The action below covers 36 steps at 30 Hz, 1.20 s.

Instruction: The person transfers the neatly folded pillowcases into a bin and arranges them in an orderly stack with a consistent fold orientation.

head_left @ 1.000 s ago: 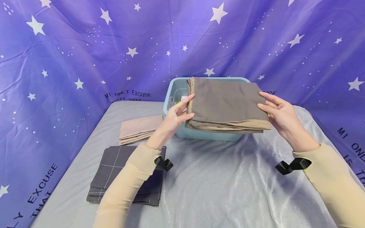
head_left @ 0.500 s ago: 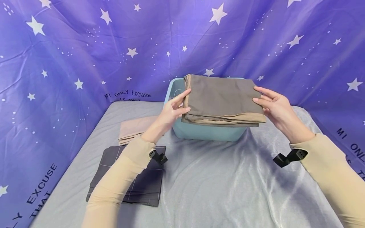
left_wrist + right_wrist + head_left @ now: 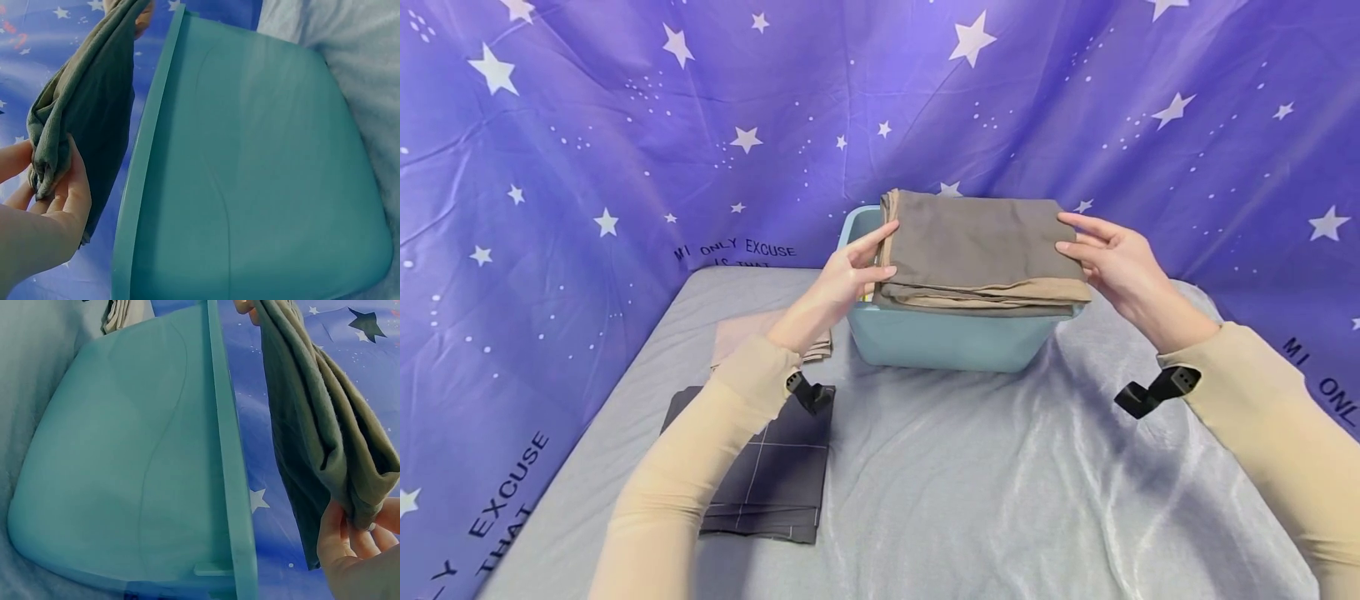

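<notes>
In the head view a folded grey-brown cloth (image 3: 985,242) with tan edges hangs level above a light blue plastic tub (image 3: 955,342). My left hand (image 3: 842,279) pinches its left edge, thumb on the near side. The right hand (image 3: 1116,262) grips the opposite edge. Both wrist views show a gap between the cloth and the tub's rim (image 3: 153,125). In the left wrist view, fingers lie above and below the cloth's layered end (image 3: 50,150). The right wrist view shows the same pinch at the other end (image 3: 356,494). Most of the tub's opening is hidden beneath the cloth.
A folded pink cloth (image 3: 741,332) lies left of the tub, partly behind the left forearm. Nearer is a folded dark checked cloth (image 3: 775,467). A grey velvety cover (image 3: 970,483) spreads underneath. Purple star-printed curtains (image 3: 790,83) stand behind and at the sides.
Both hands have carried the folded grey-brown cloth slightly left and farther away, so it covers more of the tub's opening. Their hold on it stays the same.
</notes>
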Tool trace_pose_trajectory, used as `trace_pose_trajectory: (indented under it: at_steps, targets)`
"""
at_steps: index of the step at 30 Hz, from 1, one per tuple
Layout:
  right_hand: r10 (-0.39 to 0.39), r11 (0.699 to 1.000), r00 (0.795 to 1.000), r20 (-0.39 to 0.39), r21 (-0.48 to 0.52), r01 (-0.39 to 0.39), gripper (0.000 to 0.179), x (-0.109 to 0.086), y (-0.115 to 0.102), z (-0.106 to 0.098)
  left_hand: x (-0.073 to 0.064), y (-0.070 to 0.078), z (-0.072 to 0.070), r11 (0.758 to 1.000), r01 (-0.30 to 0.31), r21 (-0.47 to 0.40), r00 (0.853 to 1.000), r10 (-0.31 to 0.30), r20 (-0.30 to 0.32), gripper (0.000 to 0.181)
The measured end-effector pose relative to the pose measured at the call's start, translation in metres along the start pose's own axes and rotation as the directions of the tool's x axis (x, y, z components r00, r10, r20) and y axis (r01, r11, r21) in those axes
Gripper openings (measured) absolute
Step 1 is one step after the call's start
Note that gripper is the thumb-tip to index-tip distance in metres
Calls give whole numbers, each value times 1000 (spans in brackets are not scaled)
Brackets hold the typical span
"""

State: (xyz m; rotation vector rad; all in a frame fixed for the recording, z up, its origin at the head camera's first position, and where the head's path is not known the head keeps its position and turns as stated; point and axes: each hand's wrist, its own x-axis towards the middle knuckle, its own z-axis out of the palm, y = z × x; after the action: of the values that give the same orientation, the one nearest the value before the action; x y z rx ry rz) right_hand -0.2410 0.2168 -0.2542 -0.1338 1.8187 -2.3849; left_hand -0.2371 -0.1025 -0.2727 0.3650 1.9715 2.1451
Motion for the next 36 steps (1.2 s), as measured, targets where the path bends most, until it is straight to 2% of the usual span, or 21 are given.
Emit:
trace_pose_trajectory:
  at_steps: [9, 14, 21, 36]
  targets:
    - [2, 999, 1000, 0, -47, -2, 40, 11, -3, 4, 11, 7, -4, 997, 60, -37, 998, -61, -26, 60]
    - [35, 996, 999, -25, -86, -37, 50, 16, -6, 6, 16, 8, -7, 996, 84, -33, 996, -86, -36, 60]
    - [62, 987, 997, -37, -144, -66, 60, 23, -7, 8, 21, 8, -10, 994, 112, -5, 993, -112, -41, 61]
    - [84, 964, 993, -77, -248, -101, 56, 31, -3, 13, 28, 2, -13, 987, 144, 77, 988, -139, -71, 61]
